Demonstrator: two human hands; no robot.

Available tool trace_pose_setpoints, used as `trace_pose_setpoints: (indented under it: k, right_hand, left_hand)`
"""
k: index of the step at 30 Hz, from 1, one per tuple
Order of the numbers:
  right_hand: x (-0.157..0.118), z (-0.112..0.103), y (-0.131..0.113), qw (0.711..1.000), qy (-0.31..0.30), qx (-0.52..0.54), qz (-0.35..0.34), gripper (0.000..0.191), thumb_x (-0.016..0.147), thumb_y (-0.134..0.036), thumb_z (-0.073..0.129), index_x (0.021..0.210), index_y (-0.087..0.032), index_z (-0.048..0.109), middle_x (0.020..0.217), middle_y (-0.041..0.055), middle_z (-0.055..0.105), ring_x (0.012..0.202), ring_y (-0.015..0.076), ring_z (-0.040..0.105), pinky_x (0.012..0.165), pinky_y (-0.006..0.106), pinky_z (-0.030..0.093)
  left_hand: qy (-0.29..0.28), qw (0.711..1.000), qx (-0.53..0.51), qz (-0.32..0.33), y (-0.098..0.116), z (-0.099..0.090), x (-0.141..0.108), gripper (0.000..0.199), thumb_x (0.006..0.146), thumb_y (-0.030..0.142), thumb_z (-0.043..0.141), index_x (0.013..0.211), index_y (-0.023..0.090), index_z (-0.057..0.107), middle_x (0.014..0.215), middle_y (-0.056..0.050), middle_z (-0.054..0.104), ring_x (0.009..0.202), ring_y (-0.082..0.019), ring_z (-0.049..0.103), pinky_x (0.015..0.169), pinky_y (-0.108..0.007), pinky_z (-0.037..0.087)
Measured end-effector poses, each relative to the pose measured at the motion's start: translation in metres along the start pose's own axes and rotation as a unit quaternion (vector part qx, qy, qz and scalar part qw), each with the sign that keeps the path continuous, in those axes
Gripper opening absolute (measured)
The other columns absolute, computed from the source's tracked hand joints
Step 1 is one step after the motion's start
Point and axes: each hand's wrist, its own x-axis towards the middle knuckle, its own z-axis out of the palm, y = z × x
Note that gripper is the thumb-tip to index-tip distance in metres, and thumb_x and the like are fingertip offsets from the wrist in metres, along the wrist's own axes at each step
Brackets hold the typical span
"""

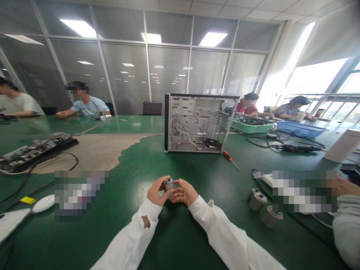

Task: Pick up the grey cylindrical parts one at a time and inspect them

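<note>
A small grey metal cylinder (169,184) with a dark knob on top is held upright between both hands, low over the green table (135,157). My left hand (158,192) wraps its fingers and thumb round the cylinder's left side. From the right, the curled fingers of my right hand (184,193) meet the cylinder. Similar metal cylinders (258,200) stand to the right. Behind the hands is an open computer case (197,123) with loose cables inside.
An orange-handled screwdriver (230,159) lies by the case. Beyond are a green basket (253,128), a blue basket (300,129) and cables. Power strips (36,152) lie left, with a white mouse (44,203). People sit around; another person's sleeve (347,225) is at right.
</note>
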Motion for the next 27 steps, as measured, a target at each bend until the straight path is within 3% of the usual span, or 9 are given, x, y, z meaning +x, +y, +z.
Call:
trace_pose_setpoints:
  k: [3,6,9,12,14,18,20,23,27]
  right_hand:
    - [0.0,0.0,-0.006,0.999,0.012,0.028,0.039,0.043,0.076,-0.052,0.035,0.096,-0.014,0.04,0.058,0.0058,0.061,0.051,0.0168,0.061,0.05,0.029,0.048]
    - [0.0,-0.001,-0.012,0.996,0.026,0.076,0.048,0.044,0.079,-0.051,0.027,0.097,-0.013,0.038,0.063,0.01,0.063,0.051,0.0156,0.06,0.05,0.027,0.047]
    - [0.001,-0.005,-0.015,0.991,0.049,0.117,0.043,0.041,0.08,-0.05,0.029,0.096,-0.013,0.04,0.063,0.0093,0.063,0.05,0.0139,0.059,0.05,0.025,0.046]
    - [0.002,-0.006,-0.014,0.989,0.054,0.13,0.042,0.037,0.08,-0.046,0.032,0.094,-0.013,0.042,0.061,0.0078,0.062,0.049,0.013,0.058,0.049,0.024,0.046]
    - [0.002,-0.005,-0.012,0.99,0.048,0.13,0.04,0.034,0.08,-0.044,0.033,0.093,-0.013,0.043,0.061,0.0076,0.062,0.049,0.0129,0.058,0.05,0.024,0.045]
    - [0.0,-0.003,-0.011,0.988,0.071,0.135,0.017,0.027,0.079,-0.038,0.039,0.089,-0.014,0.046,0.062,0.0063,0.062,0.049,0.0117,0.057,0.048,0.022,0.044]
    - [0.001,-0.004,-0.009,0.987,0.086,0.136,-0.009,0.026,0.076,-0.037,0.044,0.087,-0.015,0.047,0.063,0.0052,0.062,0.049,0.011,0.056,0.048,0.022,0.043]
    - [0.002,-0.006,-0.005,0.989,0.094,0.101,-0.055,0.03,0.066,-0.039,0.056,0.085,-0.016,0.05,0.063,0.0034,0.061,0.049,0.011,0.055,0.046,0.022,0.042]
    - [0.002,-0.006,0.001,0.982,0.11,-0.043,-0.146,0.033,0.055,-0.036,0.066,0.08,-0.017,0.056,0.063,0.0007,0.06,0.048,0.0105,0.052,0.044,0.022,0.04]
  left_hand:
    - [0.067,0.969,-0.181,-0.156,-0.009,0.001,0.005,0.042,0.057,0.026,0.065,0.095,0.018,0.048,0.07,-0.001,0.06,0.058,-0.012,0.058,0.055,-0.023,0.048]
    - [0.125,0.877,-0.35,-0.305,-0.014,-0.002,0.01,0.033,0.06,0.023,0.065,0.087,0.018,0.047,0.06,0.001,0.06,0.053,-0.014,0.059,0.048,-0.024,0.049]
    - [0.154,0.778,-0.451,-0.41,-0.013,-0.006,0.016,0.013,0.069,0.018,0.057,0.077,0.013,0.049,0.062,-0.006,0.062,0.06,-0.017,0.062,0.052,-0.024,0.051]
    - [0.128,0.728,-0.484,-0.467,-0.011,-0.008,0.019,0.01,0.074,0.019,0.051,0.074,0.01,0.049,0.062,-0.01,0.062,0.06,-0.016,0.062,0.051,-0.022,0.051]
    - [0.124,0.749,-0.47,-0.451,-0.01,-0.007,0.019,0.012,0.072,0.021,0.054,0.076,0.011,0.048,0.061,-0.008,0.061,0.059,-0.016,0.062,0.051,-0.023,0.051]
    - [0.111,0.907,-0.291,-0.283,-0.013,-0.007,0.013,0.034,0.059,0.025,0.065,0.086,0.018,0.045,0.061,0.001,0.058,0.051,-0.012,0.058,0.047,-0.022,0.048]
    - [0.073,0.968,-0.164,-0.175,-0.016,-0.008,0.01,0.041,0.054,0.025,0.066,0.089,0.019,0.045,0.07,0.001,0.057,0.054,-0.011,0.057,0.051,-0.022,0.048]
    - [0.017,0.997,-0.032,-0.067,-0.019,-0.008,0.006,0.043,0.056,0.023,0.062,0.095,0.02,0.044,0.085,-0.002,0.055,0.068,-0.013,0.058,0.066,-0.028,0.049]
    - [-0.065,0.997,0.021,-0.033,-0.019,-0.005,0.002,0.054,0.057,0.015,0.058,0.106,0.022,0.036,0.09,-0.003,0.056,0.079,-0.015,0.058,0.074,-0.033,0.047]
